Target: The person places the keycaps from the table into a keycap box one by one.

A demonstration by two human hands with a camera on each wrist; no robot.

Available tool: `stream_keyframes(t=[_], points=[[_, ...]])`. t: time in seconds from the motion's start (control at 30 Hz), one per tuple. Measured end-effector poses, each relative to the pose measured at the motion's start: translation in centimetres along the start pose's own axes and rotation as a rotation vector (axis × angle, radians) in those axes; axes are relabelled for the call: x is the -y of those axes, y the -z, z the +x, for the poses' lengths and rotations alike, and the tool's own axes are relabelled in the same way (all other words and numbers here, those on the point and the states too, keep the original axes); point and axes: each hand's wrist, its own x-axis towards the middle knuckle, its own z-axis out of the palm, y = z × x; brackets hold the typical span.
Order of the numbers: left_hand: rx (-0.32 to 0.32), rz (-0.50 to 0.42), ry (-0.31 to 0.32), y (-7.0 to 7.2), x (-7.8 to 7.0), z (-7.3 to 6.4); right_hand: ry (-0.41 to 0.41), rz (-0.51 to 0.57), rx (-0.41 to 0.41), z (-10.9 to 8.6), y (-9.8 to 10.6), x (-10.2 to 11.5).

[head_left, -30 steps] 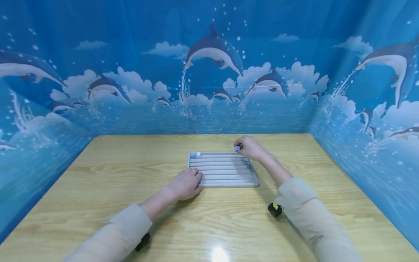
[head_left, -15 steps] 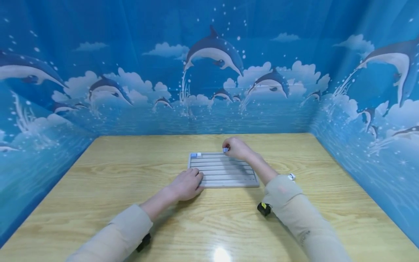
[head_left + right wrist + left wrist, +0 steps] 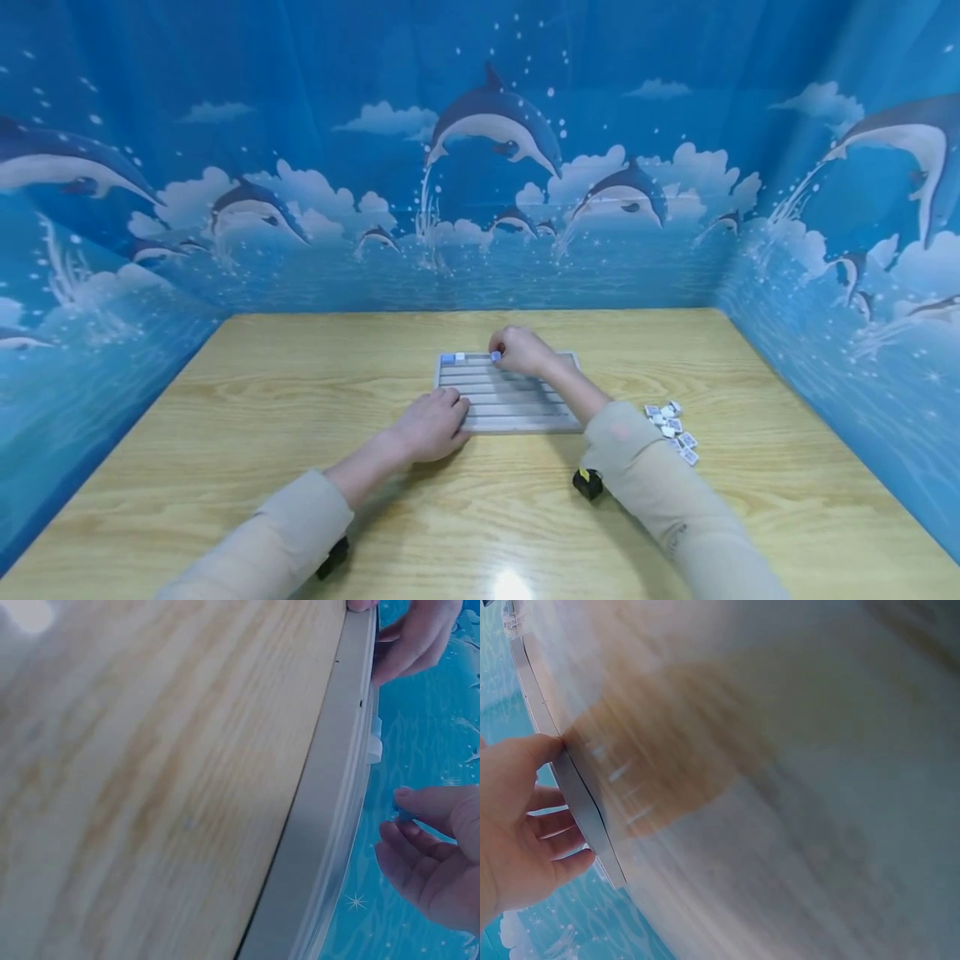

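Note:
A grey tray [image 3: 517, 431] with several raised ridges lies on the table. My left hand [image 3: 430, 427] holds its near left corner; in the left wrist view the thumb presses on the tray's front wall [image 3: 581, 799], with the other fingers behind it. Over the far row, my right hand [image 3: 525, 354] pinches a small blue tile [image 3: 496, 356] between thumb and fingertips, also seen in the right wrist view. A blue tile [image 3: 447, 358] and a white tile [image 3: 460, 357] sit side by side at the far left end of that row.
A loose pile of small white tiles [image 3: 670, 427], some with printed marks, lies right of the tray beside my right sleeve [image 3: 637, 450]. Behind the wooden table [image 3: 337, 358] hangs a blue dolphin curtain [image 3: 337, 275], which also runs along both sides.
My right hand has moved left along the tray's far edge with the blue tile and come down closer to the row. The pile at right has come into sight. My left hand keeps its place.

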Motion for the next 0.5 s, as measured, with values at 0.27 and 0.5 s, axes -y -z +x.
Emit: stream_keyframes(t=[0.27, 0.5], points=[[0.000, -0.030, 0.016, 0.13, -0.05, 0.06, 0.010, -0.027, 0.027, 0.28, 0.01, 0.34], [-0.006, -0.050, 0.016, 0.10, -0.02, 0.19, -0.006, -0.065, 0.039, 0.57, -0.25, 0.15]])
